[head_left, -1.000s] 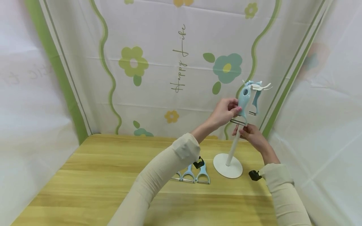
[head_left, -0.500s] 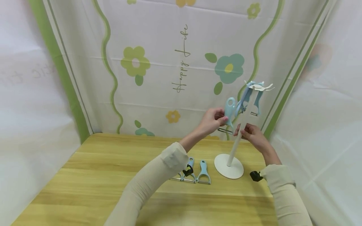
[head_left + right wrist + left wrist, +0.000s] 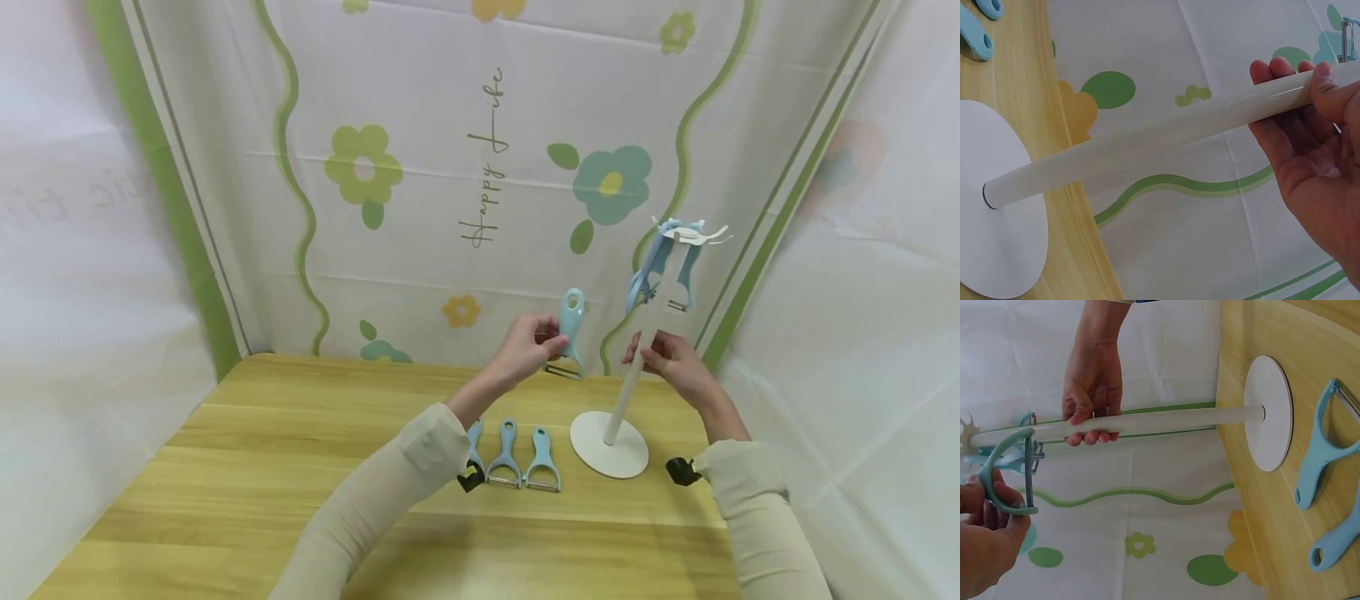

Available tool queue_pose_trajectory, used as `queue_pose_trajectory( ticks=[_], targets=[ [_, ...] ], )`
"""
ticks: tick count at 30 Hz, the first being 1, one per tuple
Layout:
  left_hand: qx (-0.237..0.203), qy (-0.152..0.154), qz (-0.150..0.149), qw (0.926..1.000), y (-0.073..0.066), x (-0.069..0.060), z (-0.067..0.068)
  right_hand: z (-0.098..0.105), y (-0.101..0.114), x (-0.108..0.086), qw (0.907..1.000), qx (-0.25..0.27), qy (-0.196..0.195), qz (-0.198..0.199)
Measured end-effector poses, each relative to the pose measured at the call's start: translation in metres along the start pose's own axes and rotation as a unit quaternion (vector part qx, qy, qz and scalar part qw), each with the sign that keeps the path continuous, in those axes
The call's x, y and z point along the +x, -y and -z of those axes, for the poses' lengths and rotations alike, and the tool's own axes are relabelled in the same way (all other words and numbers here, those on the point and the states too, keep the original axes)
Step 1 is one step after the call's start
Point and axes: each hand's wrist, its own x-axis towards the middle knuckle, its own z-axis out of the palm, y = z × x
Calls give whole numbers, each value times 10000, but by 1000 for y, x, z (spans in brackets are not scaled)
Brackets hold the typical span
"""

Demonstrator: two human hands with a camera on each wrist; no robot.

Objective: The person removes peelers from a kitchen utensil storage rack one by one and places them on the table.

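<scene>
A light-blue peeler (image 3: 571, 317) is pinched upright in my left hand (image 3: 528, 346), its handle up and its blade at the bottom, left of the white stand. My right hand (image 3: 675, 362) grips the stand's white pole (image 3: 630, 385) partway up; the right wrist view shows the thumb and fingers around the pole (image 3: 1147, 147). Blue peelers (image 3: 641, 279) hang from the hooked white top (image 3: 686, 237). In the left wrist view the held peeler (image 3: 999, 472) is near the hanging ones.
Several blue peelers lie in a row on the wooden table (image 3: 300, 467), left of the stand's round base (image 3: 609, 458); one (image 3: 542, 458) is closest to it. A patterned curtain (image 3: 420, 108) stands behind, with pale sheets at both sides.
My left hand has moved left and down from the stand's top with the peeler in it. The right hand keeps its hold on the pole.
</scene>
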Motion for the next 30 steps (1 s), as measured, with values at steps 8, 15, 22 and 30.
queue_pose_trajectory(
  ticks=[8, 15, 22, 30],
  targets=[
    [-85, -66, 301, 9995, 17, -13, 5, 1, -2, 0, 9999, 94, 44, 0],
    [-181, -192, 461, 9986, 29, -23, 14, 1, -2, 0, 10000, 52, 29, 9],
    [-188, -160, 506, 9984, 37, -32, 22, 1, 1, 1, 10000, 63, 44, 59],
    [-116, -133, 505, 9986, 46, -41, 27, 0, 2, 0, 10000, 76, 36, 14]
  ],
)
